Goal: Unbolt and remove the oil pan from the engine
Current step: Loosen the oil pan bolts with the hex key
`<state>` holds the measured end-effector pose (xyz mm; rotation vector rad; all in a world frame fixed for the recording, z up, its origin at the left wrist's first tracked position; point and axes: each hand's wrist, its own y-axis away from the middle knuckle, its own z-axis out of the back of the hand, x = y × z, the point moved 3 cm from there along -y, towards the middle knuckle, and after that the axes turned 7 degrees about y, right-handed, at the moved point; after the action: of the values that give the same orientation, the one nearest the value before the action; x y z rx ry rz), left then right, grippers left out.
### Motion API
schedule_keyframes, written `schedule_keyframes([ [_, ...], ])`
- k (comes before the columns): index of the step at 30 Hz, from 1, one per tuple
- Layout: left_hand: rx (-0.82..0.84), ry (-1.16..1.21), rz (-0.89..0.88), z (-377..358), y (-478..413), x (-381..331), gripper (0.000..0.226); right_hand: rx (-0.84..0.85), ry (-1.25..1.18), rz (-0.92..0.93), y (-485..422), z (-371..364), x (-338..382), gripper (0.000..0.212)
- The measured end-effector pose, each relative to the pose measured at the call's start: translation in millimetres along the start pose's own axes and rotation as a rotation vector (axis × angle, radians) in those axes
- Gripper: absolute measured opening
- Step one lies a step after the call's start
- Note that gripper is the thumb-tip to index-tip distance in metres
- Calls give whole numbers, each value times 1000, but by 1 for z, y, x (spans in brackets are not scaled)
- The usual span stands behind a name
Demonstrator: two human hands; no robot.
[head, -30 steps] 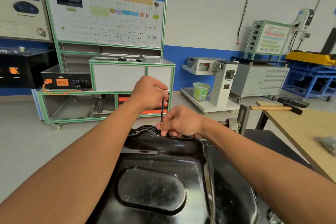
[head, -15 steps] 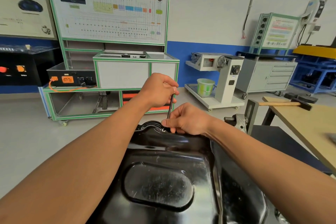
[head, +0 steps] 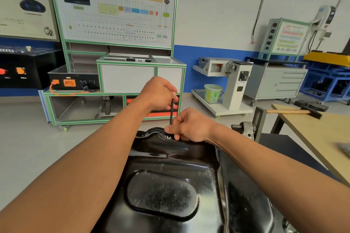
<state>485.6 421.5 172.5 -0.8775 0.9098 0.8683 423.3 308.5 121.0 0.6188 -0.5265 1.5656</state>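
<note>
Left hand (head: 159, 93) clenched atop upright black key (head: 171, 111), right hand (head: 189, 125) pinching it low at oil pan (head: 170, 185) rim

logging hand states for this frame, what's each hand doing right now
Left hand: closed round the top of the thin black tool.
Right hand: pinching the tool's lower end at the oil pan rim.

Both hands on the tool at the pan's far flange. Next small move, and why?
Probably twist the thin black rod-shaped tool with the left hand while the right hand steadies its lower shaft. It stands upright over a silver bolt in the far flange of the glossy black metal oil pan, tip hidden behind the thumb, so that bolt likely needs backing out.
</note>
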Motion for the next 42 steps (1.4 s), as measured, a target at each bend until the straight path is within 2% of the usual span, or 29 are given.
schedule_keyframes([
  [9, -130, -5, 88, 33, 5, 15, 10, 76, 152, 56, -5, -3, 19, 41],
  [14, -157, 22, 117, 36, 8, 13, 17, 125, 142, 92, -3, 4, 11, 36],
  [18, -148, -49, 141, 38, 11, 11, 16, 124, 112, 128, -6, 1, 7, 35],
  [20, -122, -103, 180, 43, 12, 10, 7, 110, 93, 137, -7, -1, 6, 32],
  [25, -30, -167, 249, 58, 17, 14, 11, 71, 56, 158, -7, -3, 4, 19],
  [29, 73, -118, 406, 80, 26, 36, 8, 78, 108, 184, -5, -5, 8, 26],
  [32, 215, -123, 489, 96, 45, 57, 6, 56, 179, 205, -5, -6, 11, 36],
  [35, 275, -253, 407, 103, 51, 63, 18, 56, 261, 239, -4, -5, 16, 44],
  [37, 324, -370, 342, 102, 46, 54, 21, 102, 331, 222, -4, -2, 19, 39],
  [40, 457, -312, 331, 98, 43, 38, 13, 215, 398, 193, -5, 6, 25, 25],
  [42, 475, -271, 317, 93, 42, 35, 13, 277, 437, 199, -5, 10, 28, 17],
])
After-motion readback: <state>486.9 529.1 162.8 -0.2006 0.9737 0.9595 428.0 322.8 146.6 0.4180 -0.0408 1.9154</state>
